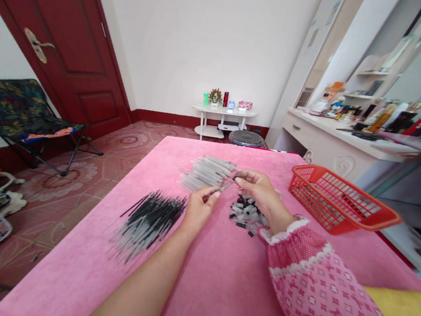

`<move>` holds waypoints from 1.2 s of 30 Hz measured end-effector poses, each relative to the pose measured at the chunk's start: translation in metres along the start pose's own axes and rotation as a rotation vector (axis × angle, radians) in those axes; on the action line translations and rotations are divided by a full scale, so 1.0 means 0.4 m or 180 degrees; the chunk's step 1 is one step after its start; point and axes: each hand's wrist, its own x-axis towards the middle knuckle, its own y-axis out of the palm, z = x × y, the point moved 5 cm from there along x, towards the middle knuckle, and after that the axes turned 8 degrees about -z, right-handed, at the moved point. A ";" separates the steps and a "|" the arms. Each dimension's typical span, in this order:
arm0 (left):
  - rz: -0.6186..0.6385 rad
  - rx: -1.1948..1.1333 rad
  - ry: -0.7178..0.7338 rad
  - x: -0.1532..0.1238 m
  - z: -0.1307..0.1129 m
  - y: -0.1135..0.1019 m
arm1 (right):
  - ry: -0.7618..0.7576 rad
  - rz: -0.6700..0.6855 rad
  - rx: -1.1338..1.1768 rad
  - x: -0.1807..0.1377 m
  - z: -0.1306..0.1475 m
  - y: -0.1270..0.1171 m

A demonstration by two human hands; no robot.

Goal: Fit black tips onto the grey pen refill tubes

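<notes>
One pink-covered table (216,279) fills the middle of the view, its far edge running from a left corner to a right one. Off its left edge, well apart on the tiled floor, a folding chair (33,104) stands near a dark red door (70,57). Past the far edge is a white stand (208,108) bearing a few small objects. A red lattice basket (337,199) sits along the right edge of the table, and a yellow cloth (405,303) shows towards the near right corner.

Three heaps lie on the cover. Toward the left edge is a spread bundle of dark sticks (151,218), black with greyish parts, laid roughly side by side. Nearer the far edge is a pile of pale tubes (210,172). Between that and the basket, partly behind the right wrist, is a loose heap of short pieces (245,212), some translucent, some black.

The left hand (200,203) and right hand (259,188) meet just above the gap between these heaps. The left fingers pinch a thin tube (226,185), held slanting toward the right hand. The right fingers are closed narrowly on a small dark piece (234,178) at the tube's other end; whether the two are joined, I cannot tell.
</notes>
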 end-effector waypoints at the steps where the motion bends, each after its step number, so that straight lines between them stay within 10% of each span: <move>1: -0.0008 0.0002 0.0003 0.000 0.000 0.000 | -0.0012 0.0003 -0.0025 0.000 0.000 0.000; 22: 0.0001 0.0176 0.0150 0.000 -0.003 -0.002 | -0.0419 0.0045 -0.0689 0.001 0.010 0.007; 36: -0.0076 0.0654 0.0686 -0.014 -0.040 -0.010 | -0.1607 -0.0133 -0.2459 -0.017 0.028 0.024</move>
